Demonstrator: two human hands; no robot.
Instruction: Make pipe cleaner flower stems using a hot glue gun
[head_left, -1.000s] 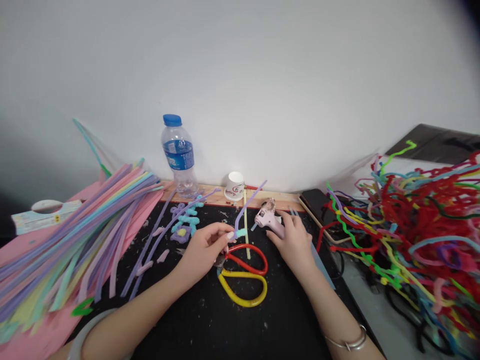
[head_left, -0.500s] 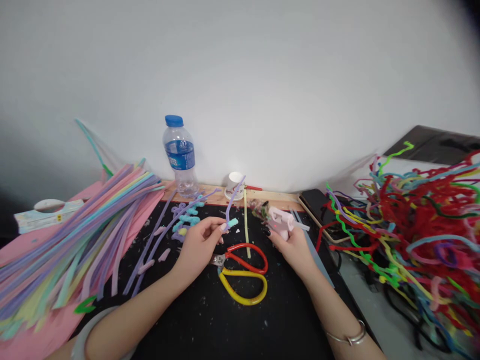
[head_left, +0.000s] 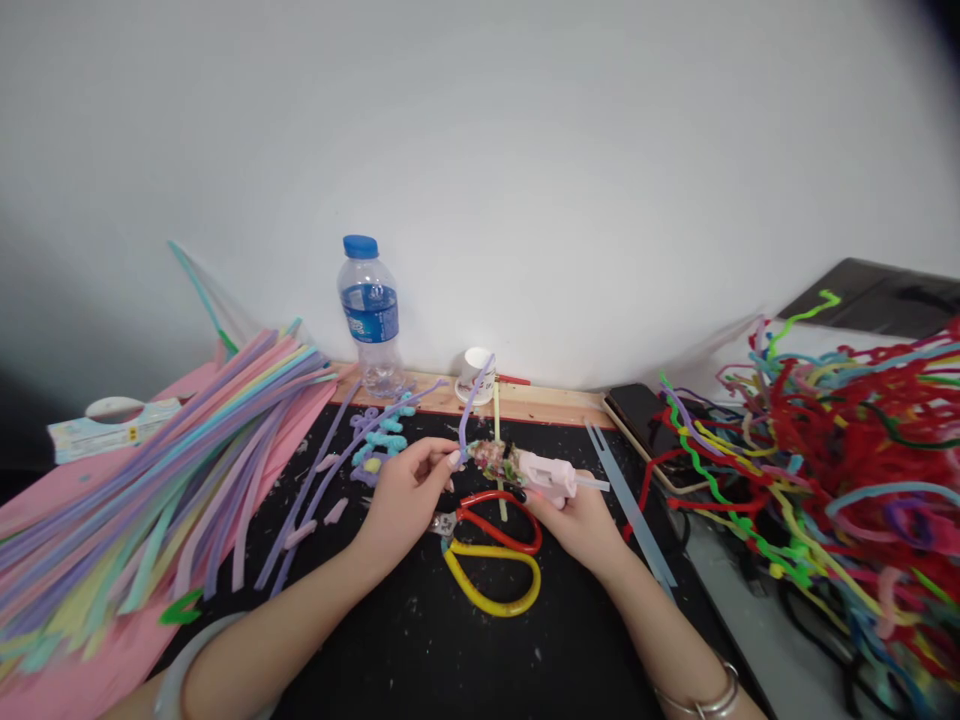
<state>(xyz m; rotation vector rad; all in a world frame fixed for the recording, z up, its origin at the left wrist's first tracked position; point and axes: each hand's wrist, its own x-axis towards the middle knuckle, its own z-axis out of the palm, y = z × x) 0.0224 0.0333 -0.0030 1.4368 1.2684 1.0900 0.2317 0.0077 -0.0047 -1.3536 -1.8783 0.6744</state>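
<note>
My left hand (head_left: 416, 485) pinches a purple pipe cleaner (head_left: 469, 405) that stands up from the fingertips. My right hand (head_left: 574, 515) is wrapped round a pale pink glue gun (head_left: 549, 476), with a clear glue stick out of its back. The gun's crusted nozzle end (head_left: 495, 460) points left and reaches the pipe cleaner at my left fingertips; whether they touch is hard to tell. Scissors (head_left: 499, 578) with red and yellow handles lie below, between my hands. A pale yellow pipe cleaner (head_left: 496, 410) runs behind the gun.
Pastel pipe cleaners (head_left: 187, 460) lie in a bundle at left, a tangled bright pile (head_left: 847, 450) at right. At the back stand a bottle (head_left: 372, 320) and a paper cup (head_left: 475, 375). A phone (head_left: 637, 415) and blue strips (head_left: 634, 510) lie right of the gun.
The glue gun has swung round and moved left, its nozzle now at the pipe cleaner in my left hand. The turquoise piece seen there before is hidden. The whole view has shifted slightly.
</note>
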